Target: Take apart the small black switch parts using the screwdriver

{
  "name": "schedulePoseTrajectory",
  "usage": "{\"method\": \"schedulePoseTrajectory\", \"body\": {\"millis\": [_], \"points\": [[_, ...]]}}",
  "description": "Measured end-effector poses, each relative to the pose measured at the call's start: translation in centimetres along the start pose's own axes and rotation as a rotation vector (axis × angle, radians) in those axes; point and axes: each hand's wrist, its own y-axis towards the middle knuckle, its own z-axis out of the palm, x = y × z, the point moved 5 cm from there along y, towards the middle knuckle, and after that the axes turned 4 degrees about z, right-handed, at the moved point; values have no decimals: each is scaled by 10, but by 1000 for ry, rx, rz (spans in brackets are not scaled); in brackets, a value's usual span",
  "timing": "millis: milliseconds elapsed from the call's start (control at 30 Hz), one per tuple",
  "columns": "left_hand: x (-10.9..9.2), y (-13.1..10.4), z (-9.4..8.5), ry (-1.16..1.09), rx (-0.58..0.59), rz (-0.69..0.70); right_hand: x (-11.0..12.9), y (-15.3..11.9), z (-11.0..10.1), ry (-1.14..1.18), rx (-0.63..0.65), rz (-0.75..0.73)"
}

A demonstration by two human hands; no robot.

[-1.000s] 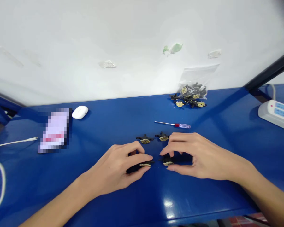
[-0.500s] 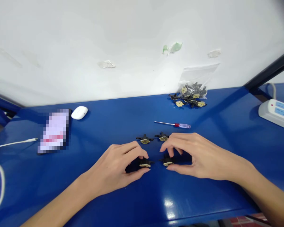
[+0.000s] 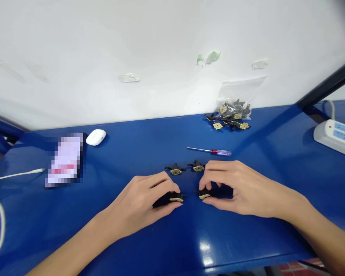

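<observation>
My left hand pinches a small black part with a brass-coloured plate between thumb and fingers, on the blue table. Across a short gap, my right hand has its fingers and thumb closed on a similar black part. Both plates face towards me, and the hands hide some of each part. Just beyond, two more such parts stand side by side, a left one and a right one close to my right fingers.
A screwdriver with a clear purplish and red handle lies behind the parts. Further back, a clear plastic bag holds several similar parts, with more in front. A blurred phone, a white case and cables are left; a power strip is right.
My right fingers have come down and closed on the black part under them, which has shifted slightly. My left hand stays around its part, almost unmoved.
</observation>
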Motion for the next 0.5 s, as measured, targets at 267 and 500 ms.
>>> {"method": "schedulePoseTrajectory", "body": {"millis": [267,500], "points": [[1,-2,1,20,-6,6,0,0,0,-17,-19,-22],[2,-1,2,20,12,12,-1,1,0,-2,-11,-7]]}}
